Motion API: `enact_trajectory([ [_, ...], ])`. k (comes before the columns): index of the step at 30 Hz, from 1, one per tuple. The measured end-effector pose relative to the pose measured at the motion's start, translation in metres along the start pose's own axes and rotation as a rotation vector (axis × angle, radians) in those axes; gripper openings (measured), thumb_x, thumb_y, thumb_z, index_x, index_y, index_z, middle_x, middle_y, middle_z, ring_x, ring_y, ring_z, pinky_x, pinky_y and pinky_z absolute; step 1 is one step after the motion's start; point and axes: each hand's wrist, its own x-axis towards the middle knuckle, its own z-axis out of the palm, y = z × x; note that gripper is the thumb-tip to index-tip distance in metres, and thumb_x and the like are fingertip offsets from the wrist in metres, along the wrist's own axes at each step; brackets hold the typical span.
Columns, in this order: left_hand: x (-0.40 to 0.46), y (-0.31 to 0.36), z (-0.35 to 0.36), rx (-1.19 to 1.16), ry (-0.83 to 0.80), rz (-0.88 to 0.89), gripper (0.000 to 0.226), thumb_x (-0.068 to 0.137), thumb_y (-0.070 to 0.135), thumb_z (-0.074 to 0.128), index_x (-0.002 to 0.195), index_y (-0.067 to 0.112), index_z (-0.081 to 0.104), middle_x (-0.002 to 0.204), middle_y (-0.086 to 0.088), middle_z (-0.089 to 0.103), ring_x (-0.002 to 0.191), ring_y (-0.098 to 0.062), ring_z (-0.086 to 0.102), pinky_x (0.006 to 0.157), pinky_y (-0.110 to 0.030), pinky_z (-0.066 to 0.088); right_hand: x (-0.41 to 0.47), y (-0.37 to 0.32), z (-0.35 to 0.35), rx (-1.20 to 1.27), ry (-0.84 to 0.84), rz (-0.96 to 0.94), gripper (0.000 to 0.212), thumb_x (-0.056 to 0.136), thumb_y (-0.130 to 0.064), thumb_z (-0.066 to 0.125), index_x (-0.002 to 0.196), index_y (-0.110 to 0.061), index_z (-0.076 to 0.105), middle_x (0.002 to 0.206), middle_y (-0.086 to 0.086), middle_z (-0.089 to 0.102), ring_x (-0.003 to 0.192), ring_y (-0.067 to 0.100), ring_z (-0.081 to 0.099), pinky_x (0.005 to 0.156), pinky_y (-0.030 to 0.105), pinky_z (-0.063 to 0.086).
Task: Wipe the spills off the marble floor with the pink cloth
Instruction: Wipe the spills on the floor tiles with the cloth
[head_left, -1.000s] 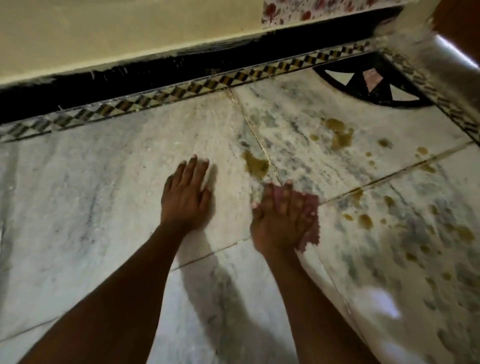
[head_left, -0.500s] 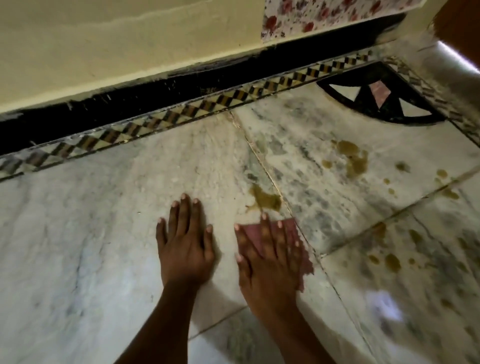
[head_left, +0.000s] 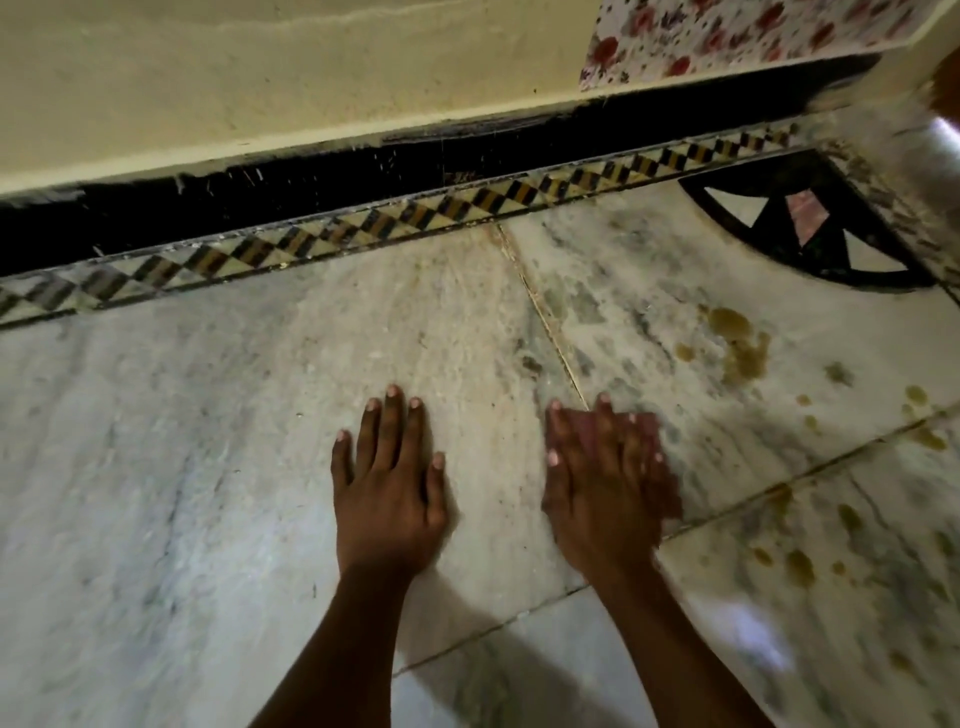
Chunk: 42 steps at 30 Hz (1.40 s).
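Marble floor (head_left: 218, 467) carries the work, with the wiping stroke under way. Right hand (head_left: 602, 493) lies flat on the pink cloth (head_left: 652, 431), fingers (head_left: 605, 431) spread and pressing it down, not curled round it; the cloth shows beyond the fingertips and along their outer side, over the slab joint. Left hand (head_left: 389, 493) rests palm-down on bare marble, fingers extended, holding nothing, evidently as a brace. No brown stain is visible directly ahead of the right fingertips. Spills (head_left: 737, 338) remain well beyond and outward of the right fingers, with further drops (head_left: 800, 566) outward of the wrist. Judgement: task partly done. Next move calls for sliding the cloth outward under firm pressure toward the nearest stains; a loose cloth may smear.
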Motion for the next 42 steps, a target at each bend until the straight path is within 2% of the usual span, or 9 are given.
enact_trajectory([
  [4,0.000,-0.002,0.005,0.003,0.011,0.009,0.068,0.109,0.050,0.022,0.172,0.030,0.008,0.182,0.004,-0.001,0.169,-0.016,-0.002,0.135,-0.052,0.007,0.097,-0.054,-0.008,0.178,-0.080,0.258,0.057,0.111,-0.056,0.017,0.166,-0.054,0.003,0.181,-0.002,-0.011,0.167,0.036,-0.012,0.129,0.068,-0.004],
  [7,0.000,-0.001,0.004,0.000,-0.007,0.002,0.067,0.109,0.050,0.019,0.172,0.031,0.005,0.182,0.004,-0.004,0.169,-0.015,-0.005,0.136,-0.053,0.006,0.105,-0.088,-0.005,0.120,-0.149,-0.088,0.058,0.111,-0.056,0.020,0.166,-0.055,0.001,0.181,-0.007,-0.015,0.166,0.033,-0.016,0.129,0.068,-0.005],
  [11,0.001,0.002,-0.004,-0.007,-0.025,-0.002,0.068,0.109,0.048,0.022,0.172,0.026,0.012,0.182,0.002,0.000,0.169,-0.019,-0.001,0.135,-0.055,0.012,0.026,-0.030,0.005,0.009,-0.036,-0.414,0.057,0.108,-0.058,0.025,0.163,-0.062,0.011,0.180,-0.009,0.015,0.167,0.030,0.012,0.130,0.064,0.015],
  [14,0.001,0.000,-0.001,-0.002,-0.038,0.005,0.068,0.109,0.049,0.020,0.172,0.027,0.007,0.182,0.002,-0.004,0.169,-0.018,-0.004,0.136,-0.054,0.008,0.058,0.002,0.002,0.043,-0.032,-0.124,0.058,0.106,-0.061,0.022,0.163,-0.060,0.010,0.180,-0.003,0.019,0.165,0.039,0.014,0.128,0.069,0.015],
  [18,0.001,-0.001,0.003,-0.015,-0.018,-0.003,0.068,0.109,0.049,0.023,0.172,0.028,0.009,0.182,0.003,-0.001,0.169,-0.018,-0.003,0.136,-0.053,0.007,0.156,-0.069,-0.008,0.150,-0.129,0.192,0.062,0.108,-0.060,0.018,0.167,-0.049,0.001,0.181,0.002,-0.012,0.164,0.044,-0.017,0.125,0.076,-0.004],
  [24,0.001,0.001,-0.007,-0.029,-0.051,-0.018,0.069,0.108,0.047,0.026,0.172,0.025,0.015,0.182,0.001,0.003,0.169,-0.020,0.002,0.135,-0.054,0.010,0.050,-0.043,0.001,-0.010,-0.062,-0.476,0.058,0.109,-0.058,0.023,0.166,-0.053,0.014,0.181,-0.006,0.012,0.168,0.031,0.007,0.132,0.062,0.005],
  [31,0.002,0.000,0.001,-0.012,-0.021,-0.017,0.068,0.108,0.048,0.024,0.172,0.026,0.013,0.182,0.001,0.003,0.169,-0.019,0.001,0.135,-0.053,0.009,0.191,-0.059,-0.008,0.124,-0.112,0.024,0.064,0.105,-0.062,0.012,0.167,-0.049,0.004,0.181,0.000,-0.010,0.166,0.041,-0.011,0.128,0.069,-0.008],
  [37,0.000,0.005,-0.010,-0.014,-0.044,-0.021,0.068,0.108,0.048,0.023,0.172,0.026,0.014,0.182,0.002,0.001,0.169,-0.019,0.000,0.136,-0.053,0.008,0.092,-0.050,0.004,0.027,-0.067,-0.522,0.058,0.110,-0.057,0.023,0.167,-0.052,0.012,0.182,-0.004,0.008,0.168,0.031,0.008,0.132,0.062,0.002],
  [42,0.000,0.001,-0.004,-0.014,-0.024,0.000,0.068,0.108,0.048,0.023,0.172,0.026,0.015,0.182,0.001,0.004,0.169,-0.019,0.001,0.135,-0.054,0.010,0.127,-0.006,-0.014,0.080,-0.120,0.017,0.059,0.107,-0.062,0.014,0.165,-0.057,0.006,0.182,-0.004,-0.005,0.167,0.036,-0.005,0.131,0.066,-0.004],
])
